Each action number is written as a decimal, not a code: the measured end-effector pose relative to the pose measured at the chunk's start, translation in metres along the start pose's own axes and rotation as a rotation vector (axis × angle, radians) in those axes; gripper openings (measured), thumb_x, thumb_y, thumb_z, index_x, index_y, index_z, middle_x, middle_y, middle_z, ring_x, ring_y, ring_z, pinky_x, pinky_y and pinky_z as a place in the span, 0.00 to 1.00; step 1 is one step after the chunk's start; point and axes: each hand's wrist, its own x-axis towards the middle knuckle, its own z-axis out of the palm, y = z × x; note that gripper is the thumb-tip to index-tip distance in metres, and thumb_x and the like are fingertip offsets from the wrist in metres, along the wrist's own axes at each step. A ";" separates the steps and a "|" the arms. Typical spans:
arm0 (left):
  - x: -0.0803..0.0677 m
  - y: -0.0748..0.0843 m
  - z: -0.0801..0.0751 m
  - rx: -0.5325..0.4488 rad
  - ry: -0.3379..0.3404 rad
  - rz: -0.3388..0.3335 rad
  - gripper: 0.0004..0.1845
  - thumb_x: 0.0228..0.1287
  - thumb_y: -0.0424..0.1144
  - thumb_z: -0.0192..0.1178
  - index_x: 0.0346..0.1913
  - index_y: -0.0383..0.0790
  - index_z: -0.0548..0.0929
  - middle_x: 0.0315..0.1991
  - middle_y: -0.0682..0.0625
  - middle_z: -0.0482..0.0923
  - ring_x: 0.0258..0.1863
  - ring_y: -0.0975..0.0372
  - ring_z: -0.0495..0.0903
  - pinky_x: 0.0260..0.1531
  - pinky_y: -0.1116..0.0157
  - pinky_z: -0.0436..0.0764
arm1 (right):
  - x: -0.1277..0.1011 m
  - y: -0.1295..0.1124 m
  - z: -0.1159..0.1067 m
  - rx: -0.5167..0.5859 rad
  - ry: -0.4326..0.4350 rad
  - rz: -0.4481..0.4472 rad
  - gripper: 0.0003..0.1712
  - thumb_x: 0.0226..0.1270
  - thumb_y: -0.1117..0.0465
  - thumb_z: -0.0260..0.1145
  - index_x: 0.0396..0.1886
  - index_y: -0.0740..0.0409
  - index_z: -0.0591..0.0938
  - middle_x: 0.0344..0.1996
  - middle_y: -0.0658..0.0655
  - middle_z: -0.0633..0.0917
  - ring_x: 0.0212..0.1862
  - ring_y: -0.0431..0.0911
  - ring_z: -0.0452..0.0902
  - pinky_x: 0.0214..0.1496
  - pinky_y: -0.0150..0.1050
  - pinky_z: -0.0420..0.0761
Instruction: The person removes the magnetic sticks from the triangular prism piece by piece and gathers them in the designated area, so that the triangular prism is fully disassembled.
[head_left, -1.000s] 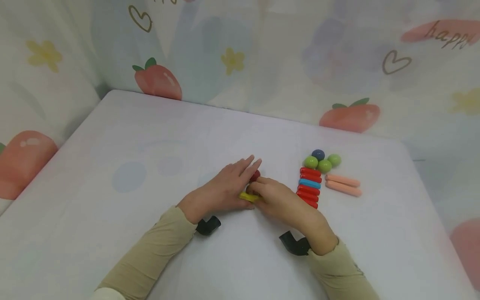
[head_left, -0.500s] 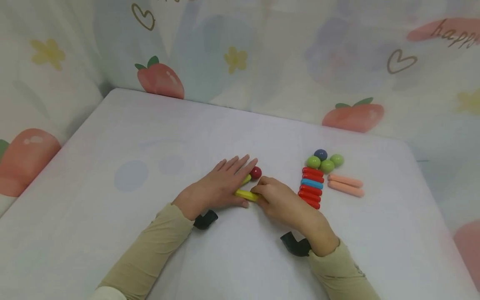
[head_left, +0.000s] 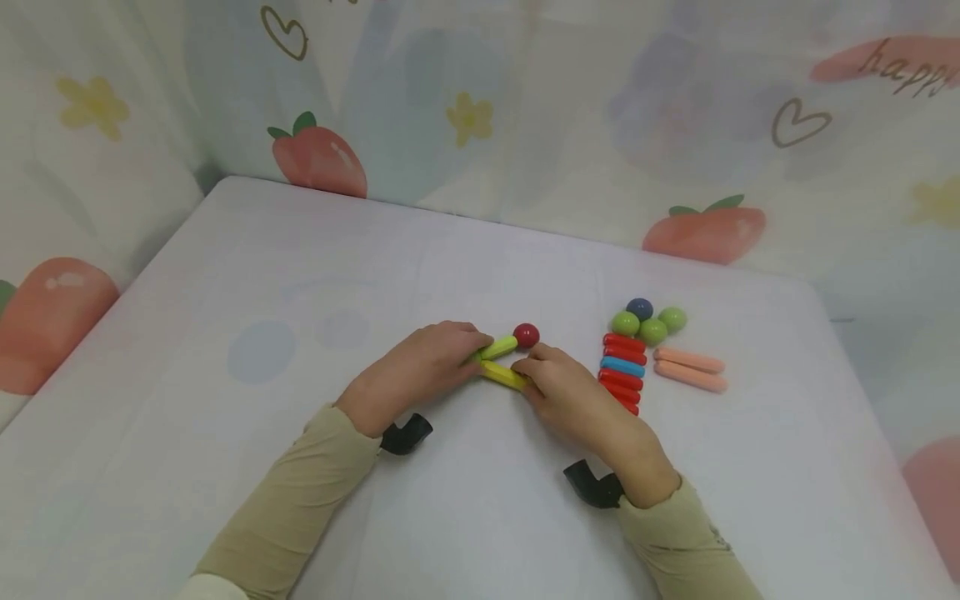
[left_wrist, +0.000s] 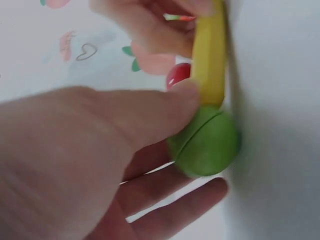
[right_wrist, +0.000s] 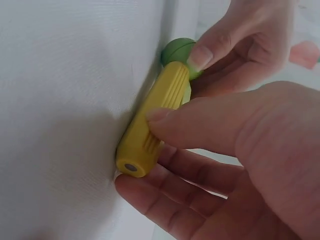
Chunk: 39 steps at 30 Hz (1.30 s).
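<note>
Left hand: we see the left hand (head_left: 416, 371) curled, thumb and fingers pinching the green end of the short green plastic rod (head_left: 498, 347) where it meets the yellow one.
Right hand: the right hand (head_left: 566, 392) pinches the ribbed yellow plastic rod (head_left: 503, 376) near its free end, thumb on top, fingers beneath.
Location: both rods lie on the white cloth-covered table (head_left: 225, 275), joined in a V between the hands.
Red ball (head_left: 526, 335): the glossy red sphere sits at the green rod's far tip.
Handling: we judge the rods light, stiff and smooth; the yellow rod's ribs give the surer purchase, mid-shaft.
Joint: we judge it loose; support both pieces close to it.
Further right: a stack of red and blue rods (head_left: 621, 373), touching it beyond, a cluster of green and blue balls (head_left: 646, 321), and beside the stack two pink rods (head_left: 688, 370).
</note>
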 end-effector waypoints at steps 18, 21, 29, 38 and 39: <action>0.005 -0.002 0.014 0.011 0.142 0.087 0.12 0.68 0.35 0.63 0.53 0.42 0.80 0.45 0.50 0.85 0.48 0.58 0.81 0.53 0.64 0.81 | 0.000 0.000 0.000 -0.021 -0.011 0.008 0.21 0.61 0.65 0.73 0.55 0.61 0.84 0.42 0.56 0.82 0.46 0.47 0.78 0.50 0.40 0.86; 0.003 -0.005 0.013 -0.002 0.169 0.067 0.16 0.68 0.34 0.62 0.58 0.41 0.80 0.50 0.49 0.84 0.52 0.58 0.81 0.56 0.63 0.80 | -0.002 0.000 0.000 -0.047 -0.006 -0.011 0.20 0.61 0.65 0.73 0.54 0.60 0.85 0.42 0.55 0.82 0.46 0.47 0.77 0.50 0.39 0.86; 0.001 -0.010 0.010 0.001 0.161 0.036 0.19 0.70 0.35 0.61 0.62 0.40 0.79 0.55 0.47 0.84 0.57 0.56 0.80 0.59 0.61 0.79 | -0.006 -0.001 -0.006 -0.049 0.000 -0.052 0.19 0.62 0.66 0.72 0.53 0.59 0.85 0.41 0.54 0.81 0.46 0.46 0.76 0.49 0.38 0.85; 0.002 -0.008 0.011 0.036 0.187 0.060 0.21 0.69 0.34 0.61 0.64 0.38 0.76 0.57 0.46 0.83 0.59 0.55 0.81 0.61 0.60 0.78 | -0.020 0.005 -0.036 -0.057 0.065 -0.015 0.16 0.62 0.73 0.69 0.50 0.61 0.85 0.41 0.55 0.83 0.45 0.49 0.77 0.50 0.44 0.86; 0.001 -0.008 0.012 0.040 0.192 0.066 0.21 0.69 0.33 0.61 0.64 0.38 0.76 0.58 0.46 0.83 0.59 0.55 0.81 0.61 0.60 0.78 | -0.022 0.006 -0.038 -0.053 0.061 -0.005 0.16 0.62 0.73 0.68 0.50 0.61 0.85 0.42 0.56 0.83 0.46 0.49 0.77 0.50 0.44 0.85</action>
